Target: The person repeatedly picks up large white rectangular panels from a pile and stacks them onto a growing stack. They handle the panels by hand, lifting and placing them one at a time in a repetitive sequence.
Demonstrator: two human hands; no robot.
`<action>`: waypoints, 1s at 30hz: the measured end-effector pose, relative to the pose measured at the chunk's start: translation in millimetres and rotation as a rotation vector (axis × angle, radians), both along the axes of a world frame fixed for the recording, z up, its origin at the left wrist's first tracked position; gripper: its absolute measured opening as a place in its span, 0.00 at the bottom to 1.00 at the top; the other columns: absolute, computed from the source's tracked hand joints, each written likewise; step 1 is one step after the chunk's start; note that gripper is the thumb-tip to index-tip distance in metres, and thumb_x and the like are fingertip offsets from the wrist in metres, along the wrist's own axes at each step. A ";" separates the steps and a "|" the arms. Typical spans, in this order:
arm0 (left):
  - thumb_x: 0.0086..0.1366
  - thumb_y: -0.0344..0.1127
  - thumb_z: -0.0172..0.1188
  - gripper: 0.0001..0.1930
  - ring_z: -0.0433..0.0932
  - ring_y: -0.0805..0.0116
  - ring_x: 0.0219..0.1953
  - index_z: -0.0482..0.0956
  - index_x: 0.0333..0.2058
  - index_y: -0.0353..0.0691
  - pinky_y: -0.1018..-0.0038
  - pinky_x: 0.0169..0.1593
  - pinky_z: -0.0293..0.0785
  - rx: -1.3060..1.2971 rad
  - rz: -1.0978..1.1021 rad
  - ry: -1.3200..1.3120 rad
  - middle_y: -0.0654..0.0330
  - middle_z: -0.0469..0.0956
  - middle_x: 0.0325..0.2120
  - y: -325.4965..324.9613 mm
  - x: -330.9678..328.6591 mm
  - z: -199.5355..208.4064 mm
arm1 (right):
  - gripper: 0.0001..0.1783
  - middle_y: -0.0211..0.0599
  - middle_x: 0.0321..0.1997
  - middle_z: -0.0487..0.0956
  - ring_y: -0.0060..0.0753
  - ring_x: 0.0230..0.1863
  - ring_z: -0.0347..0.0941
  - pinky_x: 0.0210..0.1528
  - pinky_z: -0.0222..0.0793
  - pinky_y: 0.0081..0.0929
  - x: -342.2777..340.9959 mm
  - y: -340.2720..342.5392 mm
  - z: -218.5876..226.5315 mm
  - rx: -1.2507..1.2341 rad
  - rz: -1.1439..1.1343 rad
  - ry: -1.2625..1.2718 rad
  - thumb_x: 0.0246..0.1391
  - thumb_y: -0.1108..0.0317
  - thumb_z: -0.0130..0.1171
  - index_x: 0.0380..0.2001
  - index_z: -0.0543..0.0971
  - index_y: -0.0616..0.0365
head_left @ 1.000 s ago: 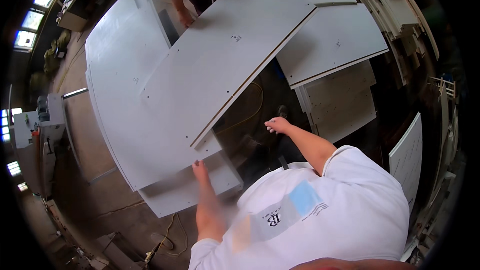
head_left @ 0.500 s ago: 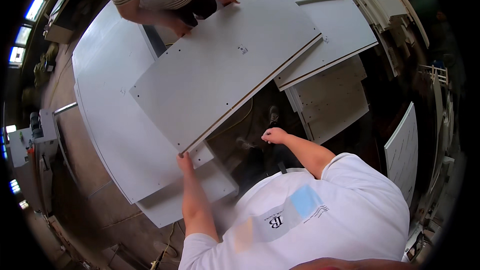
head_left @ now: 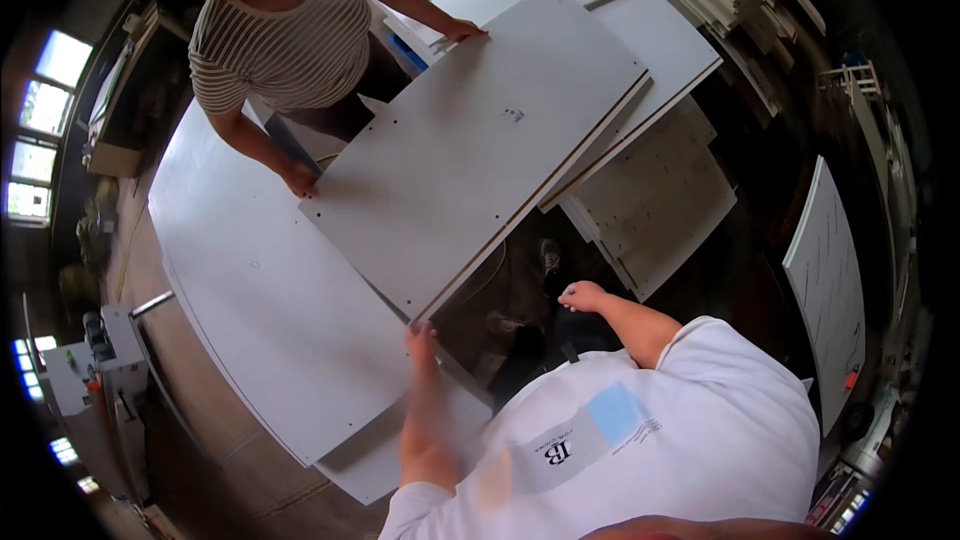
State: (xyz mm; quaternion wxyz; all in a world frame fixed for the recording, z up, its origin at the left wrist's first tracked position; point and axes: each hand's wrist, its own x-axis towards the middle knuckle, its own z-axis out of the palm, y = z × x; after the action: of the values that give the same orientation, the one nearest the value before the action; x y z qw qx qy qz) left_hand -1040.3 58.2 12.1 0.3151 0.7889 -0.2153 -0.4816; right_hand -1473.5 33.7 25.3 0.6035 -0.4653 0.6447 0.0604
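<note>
- Principal object: a large white rectangular board with a brown-grooved long edge, tilted across the centre of the frame and overlapping a broad smooth white panel at left and a white grooved-edge panel at upper right.
- Left hand, below centre: at the board's lowest corner, fingers narrow and apparently closed on it; 1 s ago they stood just short of that corner.
- Right hand, right of centre: fingers loosely curled, nothing visible within them, apart from the board; essentially unchanged.
- Co-worker in a striped shirt, upper left: 1 hand has shifted from the long far edge, where it lay 0.5 s ago, to the board's left corner; the other hand grips the far edge.
- Interpretation: with 3 hands on 2 sides, the board's handling now appears shared, its left end better supported. Contact beneath it cannot be told.
</note>
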 end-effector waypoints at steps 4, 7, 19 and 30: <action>0.61 0.35 0.59 0.21 0.78 0.74 0.29 0.71 0.52 0.35 0.78 0.29 0.71 0.003 -0.108 0.330 0.60 0.77 0.33 -13.8 -44.5 0.6 | 0.19 0.32 0.31 0.83 0.26 0.30 0.79 0.39 0.74 0.27 18.9 -14.2 5.6 -0.074 0.010 -0.065 0.51 0.52 0.60 0.35 0.82 0.57; 0.62 0.34 0.58 0.18 0.77 0.74 0.28 0.73 0.50 0.36 0.80 0.28 0.71 0.035 -0.247 0.385 0.60 0.78 0.32 -18.7 -80.1 5.7 | 0.18 0.33 0.32 0.83 0.27 0.31 0.80 0.41 0.73 0.26 28.9 -25.5 14.6 -0.085 -0.010 -0.104 0.52 0.54 0.60 0.35 0.82 0.57; 0.64 0.37 0.58 0.16 0.80 0.70 0.33 0.76 0.47 0.33 0.75 0.38 0.76 0.182 -0.555 0.203 0.56 0.81 0.35 41.4 -72.5 -23.0 | 0.18 0.31 0.33 0.83 0.24 0.30 0.79 0.40 0.73 0.26 -11.4 -35.2 0.0 -0.030 -0.108 -0.043 0.52 0.54 0.60 0.36 0.81 0.58; 0.64 0.34 0.58 0.13 0.77 0.72 0.28 0.75 0.45 0.35 0.76 0.29 0.73 0.206 -0.396 0.212 0.59 0.78 0.30 37.0 -31.2 -8.1 | 0.17 0.31 0.32 0.83 0.24 0.30 0.79 0.40 0.73 0.25 -21.0 -36.6 -4.0 -0.035 -0.163 -0.079 0.52 0.55 0.60 0.36 0.81 0.58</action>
State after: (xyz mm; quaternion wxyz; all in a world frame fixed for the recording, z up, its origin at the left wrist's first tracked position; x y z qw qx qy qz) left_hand -1071.5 95.1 4.0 0.1533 0.7044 -0.2810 -0.6336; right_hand -1494.6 -2.9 21.3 0.6232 -0.4240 0.6569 -0.0187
